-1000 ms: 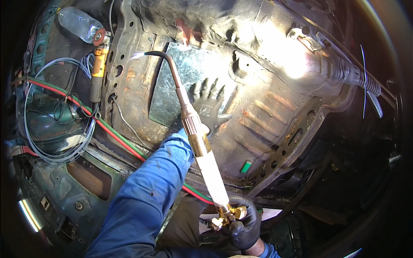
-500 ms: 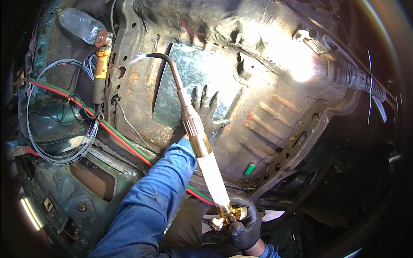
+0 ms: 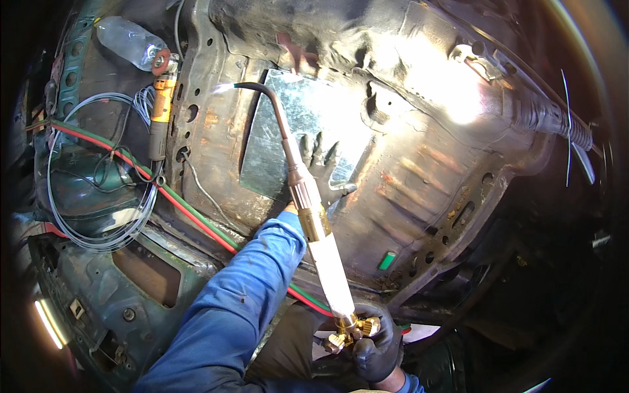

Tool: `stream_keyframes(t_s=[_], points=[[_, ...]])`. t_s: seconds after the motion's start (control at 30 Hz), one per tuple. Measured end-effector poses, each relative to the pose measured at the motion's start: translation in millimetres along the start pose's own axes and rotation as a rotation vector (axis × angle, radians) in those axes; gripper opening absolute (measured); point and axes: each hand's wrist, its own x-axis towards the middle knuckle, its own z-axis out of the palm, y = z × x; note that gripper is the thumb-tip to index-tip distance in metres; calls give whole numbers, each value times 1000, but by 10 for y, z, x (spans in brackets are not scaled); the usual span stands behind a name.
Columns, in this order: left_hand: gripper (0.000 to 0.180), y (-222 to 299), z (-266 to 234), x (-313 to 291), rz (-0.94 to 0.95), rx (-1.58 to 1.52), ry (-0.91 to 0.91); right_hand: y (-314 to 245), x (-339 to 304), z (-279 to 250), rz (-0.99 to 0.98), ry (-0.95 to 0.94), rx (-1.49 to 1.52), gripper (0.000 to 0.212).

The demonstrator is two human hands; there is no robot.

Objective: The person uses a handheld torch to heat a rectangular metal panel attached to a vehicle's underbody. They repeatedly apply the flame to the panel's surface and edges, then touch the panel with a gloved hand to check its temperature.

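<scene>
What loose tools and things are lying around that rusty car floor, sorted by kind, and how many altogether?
Gas torch: 1
Angle grinder: 1
Plastic bottle: 1
Sheet-metal patch: 1
Red-and-green hose pair: 1
Wire coil: 1
Green lighter-like thing: 1
Gloved hands, left hand and right hand: 2
Total: 9

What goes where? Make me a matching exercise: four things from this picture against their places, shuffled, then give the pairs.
Things:
1. torch
2. bottle
3. left hand
4. grinder

Places:
A. flat on the shiny metal sheet
B. upper left, lying on its side
C. gripped at the brass valves by the right hand
D. just below the bottle, yellow-bodied

Pairs: 1-C, 2-B, 3-A, 4-D
</scene>
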Motion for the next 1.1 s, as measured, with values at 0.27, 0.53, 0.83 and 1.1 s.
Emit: stream_keyframes(t_s=[0.27,0.53,0.83,1.1], points=[[114,-29,58,-17,-1,9,1,142,18,67,-40,21,57,88],[115,-56,45,-56,35,-30,33,212,-109,4,27,-86,207,80],[114,-316,-98,-394,-99,178,226,161,-242,-114,99,-59,351,80],[131,-1013,83,-681,-537,-444,382,253,-269,-234,-4,17,156,85]])
